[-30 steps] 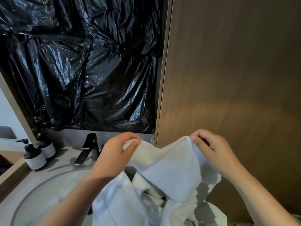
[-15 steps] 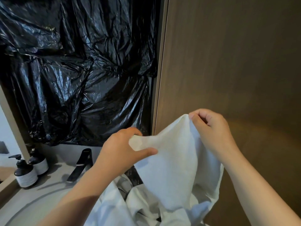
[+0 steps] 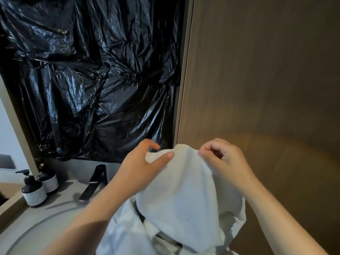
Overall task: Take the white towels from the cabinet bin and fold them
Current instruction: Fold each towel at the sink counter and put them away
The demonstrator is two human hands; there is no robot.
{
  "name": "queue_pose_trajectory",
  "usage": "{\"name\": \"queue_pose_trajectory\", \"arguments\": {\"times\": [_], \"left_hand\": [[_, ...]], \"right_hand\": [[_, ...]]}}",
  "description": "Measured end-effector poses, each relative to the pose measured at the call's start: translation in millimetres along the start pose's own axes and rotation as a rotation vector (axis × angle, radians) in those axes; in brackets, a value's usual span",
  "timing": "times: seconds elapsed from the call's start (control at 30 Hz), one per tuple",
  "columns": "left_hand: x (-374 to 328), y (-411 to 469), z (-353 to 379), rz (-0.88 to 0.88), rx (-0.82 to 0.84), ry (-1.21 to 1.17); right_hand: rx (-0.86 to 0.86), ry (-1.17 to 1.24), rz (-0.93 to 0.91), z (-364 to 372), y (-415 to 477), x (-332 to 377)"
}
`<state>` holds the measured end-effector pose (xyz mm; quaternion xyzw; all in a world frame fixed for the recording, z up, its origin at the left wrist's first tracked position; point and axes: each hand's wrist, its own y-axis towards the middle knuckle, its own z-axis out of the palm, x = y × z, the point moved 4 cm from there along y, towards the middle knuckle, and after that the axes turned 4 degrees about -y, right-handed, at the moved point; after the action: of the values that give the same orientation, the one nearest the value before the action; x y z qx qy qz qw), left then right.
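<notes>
Head view. We see the left hand (image 3: 141, 168) pinching the upper edge of a white towel (image 3: 180, 196) between thumb and fingers. The right hand (image 3: 224, 161), fingers curled, pinches the same edge just to the right. The towel hangs from both hands, in front of the wooden panel (image 3: 266, 89) and above more white cloth (image 3: 125, 236) heaped at the near edge. At far left, a black tap (image 3: 93, 183) and two pump bottles (image 3: 34, 190) stand on the table (image 3: 60, 205), below crumpled black plastic sheeting (image 3: 92, 80).

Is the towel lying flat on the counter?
No, the left hand and right hand pinch the towel by its top edge, so it hangs down.
</notes>
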<state>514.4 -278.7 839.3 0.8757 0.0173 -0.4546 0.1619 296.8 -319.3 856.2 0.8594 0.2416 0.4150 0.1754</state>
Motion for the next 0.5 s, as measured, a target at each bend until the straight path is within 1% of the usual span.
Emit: {"name": "queue_pose_trajectory", "arguments": {"times": [0.1, 0.17, 0.3, 0.33, 0.43, 0.5], "left_hand": [[-20.7, -4.7, 7.1, 0.283, -0.043, 0.016], [-24.8, -2.7, 13.3, 0.382, 0.012, -0.006], [-25.7, -3.6, 18.0, 0.357, 0.190, -0.253], [-26.2, -4.9, 18.1, 0.353, 0.204, -0.273], [-25.9, -7.4, 22.1, 0.335, 0.212, -0.239], [-24.2, -6.6, 23.7, 0.313, 0.161, -0.230]], "right_hand": [[-0.003, 0.062, -0.072, 7.4, -1.0, 19.7], [0.008, 0.097, -0.108, 8.4, -1.5, 29.7], [0.026, 0.135, -0.108, 8.4, -4.2, 33.4], [0.020, 0.135, -0.096, 7.9, -4.4, 31.2], [0.017, 0.129, -0.082, 9.6, -6.6, 27.5], [0.007, 0.145, -0.070, 10.9, -7.7, 26.8]]}}
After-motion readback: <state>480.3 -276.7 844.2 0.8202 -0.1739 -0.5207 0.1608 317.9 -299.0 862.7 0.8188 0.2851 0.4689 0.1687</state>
